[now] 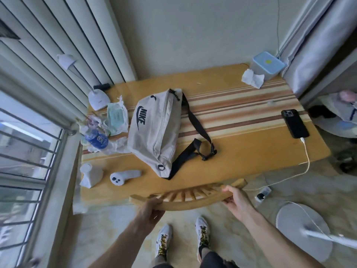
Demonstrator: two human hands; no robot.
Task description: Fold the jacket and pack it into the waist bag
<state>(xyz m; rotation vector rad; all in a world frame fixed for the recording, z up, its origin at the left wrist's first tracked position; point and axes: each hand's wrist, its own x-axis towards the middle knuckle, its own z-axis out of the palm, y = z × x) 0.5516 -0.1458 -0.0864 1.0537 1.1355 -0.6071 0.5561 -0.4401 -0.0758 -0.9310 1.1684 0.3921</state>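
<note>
A beige waist bag (152, 130) with dark lettering and a black strap (195, 130) lies zipped on the wooden table (241, 151), left of centre. No jacket is in view. Below the table's near edge stands a wooden chair, and its curved top rail (189, 202) is held at both ends. My left hand (152, 206) grips the rail's left end. My right hand (235, 200) grips its right end, thumb on top.
A white controller (124, 176), a white box (90, 176), a blue bottle (96, 139) and wipes packs (116, 118) crowd the table's left side. A charging phone (294, 123) lies at the right, a tissue box (267, 64) at the back. A fan base (303, 231) stands on the floor right.
</note>
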